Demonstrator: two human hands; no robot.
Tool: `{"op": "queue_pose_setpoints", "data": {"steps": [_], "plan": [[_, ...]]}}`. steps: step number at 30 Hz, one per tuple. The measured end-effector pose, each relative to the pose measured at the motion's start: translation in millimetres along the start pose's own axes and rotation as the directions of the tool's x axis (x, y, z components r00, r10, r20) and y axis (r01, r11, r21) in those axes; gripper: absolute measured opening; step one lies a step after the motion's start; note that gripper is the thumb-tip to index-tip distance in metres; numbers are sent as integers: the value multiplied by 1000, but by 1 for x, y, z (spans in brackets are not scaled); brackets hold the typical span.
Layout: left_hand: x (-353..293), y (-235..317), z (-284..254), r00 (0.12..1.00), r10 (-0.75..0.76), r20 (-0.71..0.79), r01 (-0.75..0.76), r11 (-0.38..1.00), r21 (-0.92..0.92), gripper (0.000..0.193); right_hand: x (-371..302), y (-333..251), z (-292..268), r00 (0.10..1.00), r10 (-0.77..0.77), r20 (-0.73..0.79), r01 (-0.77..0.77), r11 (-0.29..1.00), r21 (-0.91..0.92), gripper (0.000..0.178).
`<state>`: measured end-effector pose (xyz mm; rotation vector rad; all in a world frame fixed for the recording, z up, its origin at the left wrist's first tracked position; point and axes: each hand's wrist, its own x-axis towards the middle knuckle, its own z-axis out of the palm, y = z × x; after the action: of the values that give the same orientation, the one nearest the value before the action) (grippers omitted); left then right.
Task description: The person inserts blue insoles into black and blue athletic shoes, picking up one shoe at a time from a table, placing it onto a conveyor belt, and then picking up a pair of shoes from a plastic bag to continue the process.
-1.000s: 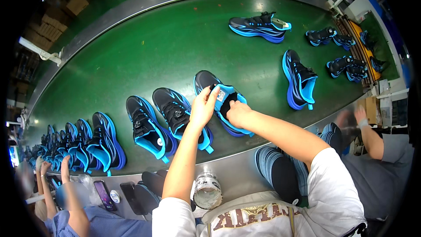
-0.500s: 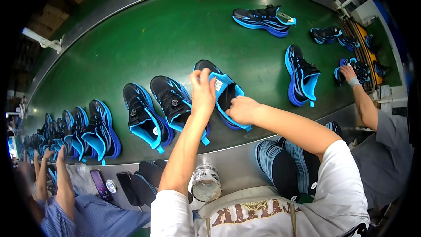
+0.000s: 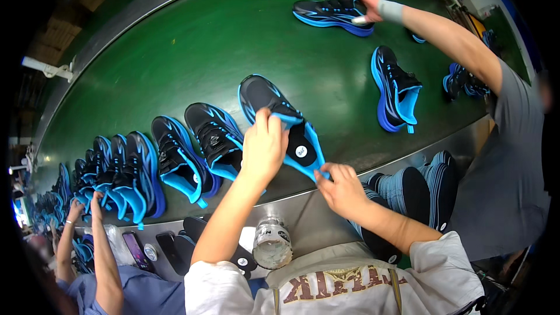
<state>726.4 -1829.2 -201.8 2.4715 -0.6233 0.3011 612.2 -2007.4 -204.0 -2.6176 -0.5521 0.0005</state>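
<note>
A black sneaker with bright blue lining and sole (image 3: 258, 92) lies on the green belt in front of me, toe pointing away. My left hand (image 3: 265, 146) grips its tongue with closed fingers and pulls the collar wide. At the heel, my right hand (image 3: 343, 185) pinches the blue heel edge between thumb and fingers. Inside the shoe lies a black insole (image 3: 303, 137) with a round white sticker near its heel. Just left of my left hand sits a matching sneaker (image 3: 204, 122), and another sneaker (image 3: 169, 140) stands beside that one.
More sneakers (image 3: 139, 157) line the belt (image 3: 233, 41) leftward, near a co-worker's hands. One sneaker (image 3: 391, 93) stands at right. Another person's hand (image 3: 364, 6) holds a far sneaker (image 3: 324, 13). Striped insoles (image 3: 411, 195), a jar (image 3: 272, 245) and phones (image 3: 135, 251) rest on the metal ledge.
My right hand has come out of the shoe opening to its heel edge. The insole's sticker now shows. At right, the other person's hand has reached across to the far sneaker.
</note>
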Motion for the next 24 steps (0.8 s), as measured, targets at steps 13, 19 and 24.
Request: {"op": "queue_pose_setpoints", "data": {"steps": [13,19,24], "plan": [[18,-17,12,977,-16,211,-150,652,743,19,1,113,-82,753,564,-339,-654,696,-296,58],[27,12,23,832,-278,480,-296,509,808,36,-8,167,-86,745,665,-55,-666,746,5,27],[35,22,23,799,-349,490,-380,338,861,32,-1,109,-74,886,453,99,-463,872,161,26]]}}
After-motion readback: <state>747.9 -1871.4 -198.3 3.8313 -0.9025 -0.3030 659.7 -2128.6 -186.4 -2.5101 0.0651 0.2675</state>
